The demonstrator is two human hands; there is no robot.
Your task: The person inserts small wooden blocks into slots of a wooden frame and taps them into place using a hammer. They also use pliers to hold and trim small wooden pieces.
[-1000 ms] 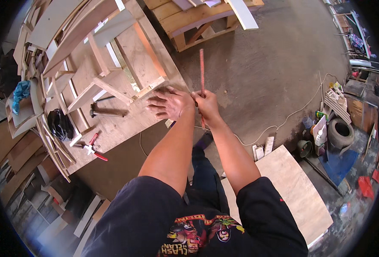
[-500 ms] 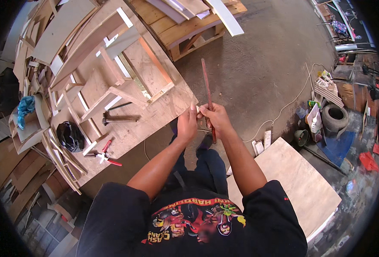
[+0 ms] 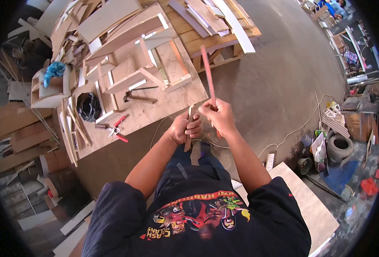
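In front of my body, my left hand is closed around a short flat strip of wood, held near upright with its pale end on top. Close beside it, my right hand grips a long, thin reddish-brown bar. The bar stands upright, poking out above and below the fist, and is slightly blurred; its exact kind I cannot make out. Left of my hands, on the plywood tabletop, lie a hammer and a pair of red-handled pliers.
A wooden frame and a black plastic bag sit on the tabletop. Behind is a pallet-like bench with boards. A pale panel lies low at right. A cable crosses the floor toward a tyre.
The strip of wood now stands up in my left fist; before, only a small pale end showed between my hands. My right hand and the bar have moved slightly apart from it. The view has shifted.
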